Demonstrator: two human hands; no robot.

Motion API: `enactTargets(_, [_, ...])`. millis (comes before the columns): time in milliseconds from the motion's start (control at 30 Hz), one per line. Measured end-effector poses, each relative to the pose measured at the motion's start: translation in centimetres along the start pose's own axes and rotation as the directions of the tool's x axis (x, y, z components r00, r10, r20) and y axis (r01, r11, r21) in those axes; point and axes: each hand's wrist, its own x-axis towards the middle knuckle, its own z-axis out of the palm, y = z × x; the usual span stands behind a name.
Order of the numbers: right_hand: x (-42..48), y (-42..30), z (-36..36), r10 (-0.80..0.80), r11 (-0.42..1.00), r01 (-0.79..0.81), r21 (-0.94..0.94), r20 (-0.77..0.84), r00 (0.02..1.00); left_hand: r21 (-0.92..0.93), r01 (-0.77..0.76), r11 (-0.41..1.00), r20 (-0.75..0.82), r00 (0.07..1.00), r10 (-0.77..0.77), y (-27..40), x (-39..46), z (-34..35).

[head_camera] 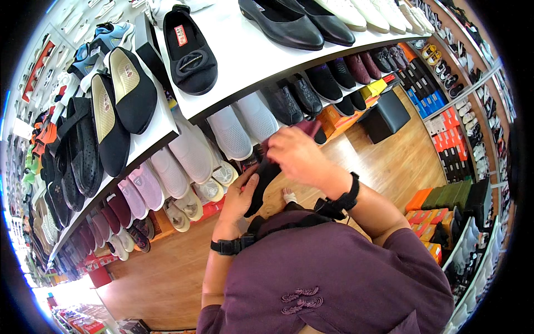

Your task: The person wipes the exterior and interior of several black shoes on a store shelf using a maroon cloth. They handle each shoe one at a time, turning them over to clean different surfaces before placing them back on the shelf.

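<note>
My left hand [240,194] grips one end of a black shoe [264,179], with the thumb laid along its side. At the shoe's other end my right hand [294,152], slightly blurred, holds a dark red cloth [308,127] against it. Both hands are in front of the shelf edge, below light grey mesh slip-on shoes [255,115]. On the white shelf [233,54] above them stand a black flat shoe with a knotted bow [191,54] and a pair of black leather flats [288,27]. My right hand hides part of the held shoe.
To the left, black flats [129,89] stand on another white shelf section. Lower shelves carry lilac slip-ons [146,188] and other shoes. A black padded stool [386,117] stands on the wooden floor [167,284]. Stacked shoeboxes [429,227] are at the right.
</note>
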Motion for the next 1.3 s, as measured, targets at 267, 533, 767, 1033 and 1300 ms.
enactTargets(267, [0.3, -1.1, 1.7, -0.063, 0.972, 0.043, 0.229, 0.081, 0.995, -0.243, 0.128, 0.962, 0.143, 0.985, -0.095, -1.7, -0.1, -0.8])
enactTargets(533, [-0.2, 0.5, 0.8, 0.153, 0.982, -0.152, 0.112, -0.002, 0.988, -0.237, 0.125, 0.964, 0.230, 0.971, -0.070, -0.6, 0.2, -1.3])
enactTargets(767, [0.1, -2.8, 3.5, -0.100, 0.844, 0.035, 0.535, 0.092, 0.991, -0.102, 0.089, 0.991, 0.168, 0.983, -0.071, -1.8, 0.9, -1.5])
enactTargets(1033, [0.1, 0.3, 1.7, 0.112, 0.958, -0.134, 0.253, 0.097, 0.989, -0.277, 0.057, 0.959, 0.187, 0.982, -0.005, -0.6, 0.2, -1.2])
enactTargets(1300, [0.8, -2.6, 2.7, -0.108, 0.801, 0.029, 0.598, 0.097, 0.989, -0.235, 0.036, 0.971, 0.119, 0.993, -0.008, -0.7, -0.1, -1.6])
